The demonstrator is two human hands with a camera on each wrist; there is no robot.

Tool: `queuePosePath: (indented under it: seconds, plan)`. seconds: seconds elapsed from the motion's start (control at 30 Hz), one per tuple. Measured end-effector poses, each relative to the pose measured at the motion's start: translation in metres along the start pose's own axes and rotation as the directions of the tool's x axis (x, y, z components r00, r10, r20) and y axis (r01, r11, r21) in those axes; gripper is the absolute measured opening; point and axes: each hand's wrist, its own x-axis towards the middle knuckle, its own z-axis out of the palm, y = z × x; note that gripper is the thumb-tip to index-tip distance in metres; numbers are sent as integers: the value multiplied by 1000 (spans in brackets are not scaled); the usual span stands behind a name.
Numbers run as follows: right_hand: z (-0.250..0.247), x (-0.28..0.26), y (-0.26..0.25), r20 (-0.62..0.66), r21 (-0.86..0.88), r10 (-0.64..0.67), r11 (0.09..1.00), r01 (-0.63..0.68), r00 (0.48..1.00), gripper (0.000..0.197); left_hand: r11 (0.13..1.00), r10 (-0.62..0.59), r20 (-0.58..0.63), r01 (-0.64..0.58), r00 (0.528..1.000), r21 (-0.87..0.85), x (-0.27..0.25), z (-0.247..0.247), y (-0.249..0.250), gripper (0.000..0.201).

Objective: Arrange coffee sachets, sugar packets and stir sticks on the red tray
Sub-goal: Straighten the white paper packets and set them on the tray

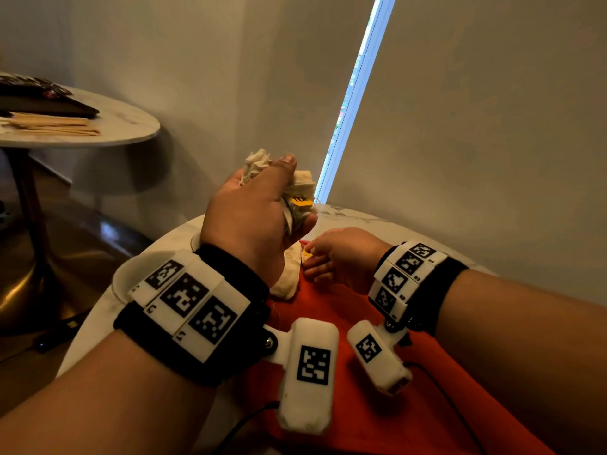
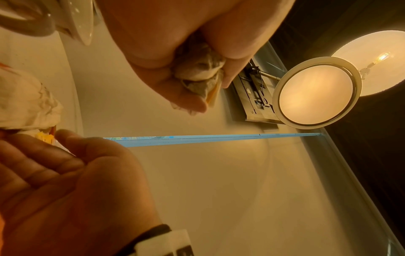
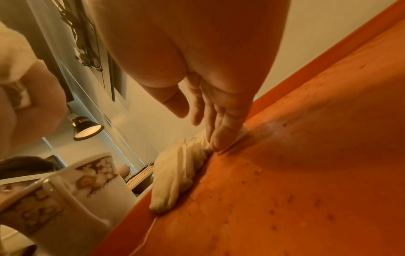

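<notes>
My left hand (image 1: pixel 289 192) is raised above the table and grips a crumpled bundle of tissue and tea bags (image 1: pixel 303 187) with a yellow tag (image 1: pixel 301 201); in the left wrist view the bundle (image 2: pixel 197 69) sits between thumb and fingers. My right hand (image 1: pixel 315 257) reaches onto the far end of the red tray (image 1: pixel 361 405). Its straight fingers (image 3: pixel 221 136) press a small flat paper piece on the tray (image 3: pixel 306 155), beside a second crumpled tissue wad (image 3: pixel 177 173). A yellow tag (image 1: pixel 307 254) shows at those fingertips. Wooden stir sticks (image 1: pixel 49 124) lie on another table at the far left.
The tray lies on a round marble table (image 1: pixel 345 213) against the wall. A patterned white cup (image 3: pixel 76 190) stands just left of the tray, partly behind my left wrist (image 1: pixel 131 270). The side table also holds a dark tray (image 1: pixel 42 96). A lit lamp (image 2: pixel 315 93) hangs on the wall.
</notes>
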Motion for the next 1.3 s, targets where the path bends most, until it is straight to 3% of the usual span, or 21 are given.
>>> queuePosePath:
  seconds: [0.2,0.3,0.4,0.5,0.6,0.77,0.87,1.07,1.3]
  plan:
    - [-5,1,1,-27,61,-2,998,3,1000,21,1000,-20,0,20,1000,10,1,2,-1,15]
    - [-15,-5,-4,-94,61,-85,994,91,992,12,998,-60,37,59,998,17,-1,3,-2,18]
    - [-32,-19,-11,-100,49,-222,973,227,970,17,996,-91,65,90,994,20,-2,4,-3,18]
    - [-42,-41,-23,-77,155,-365,915,373,928,29,995,-99,60,97,993,35,-3,5,-5,20]
    - [-48,-61,-31,-50,170,-529,831,529,847,29,994,-104,59,102,993,41,-6,7,-5,25]
    - [-41,-77,-29,97,97,-625,780,618,774,28,992,-119,80,115,990,48,-9,7,-7,25]
    - [-35,-83,-28,114,-8,-612,787,616,783,28,990,-127,90,121,988,72,-10,8,-9,28]
    - [-40,-78,-24,105,68,-559,829,555,823,23,987,-145,129,133,981,94,-11,9,-12,23]
    - [-44,-74,-19,52,-26,-549,834,550,834,16,980,-172,180,150,968,130,-13,9,-14,22]
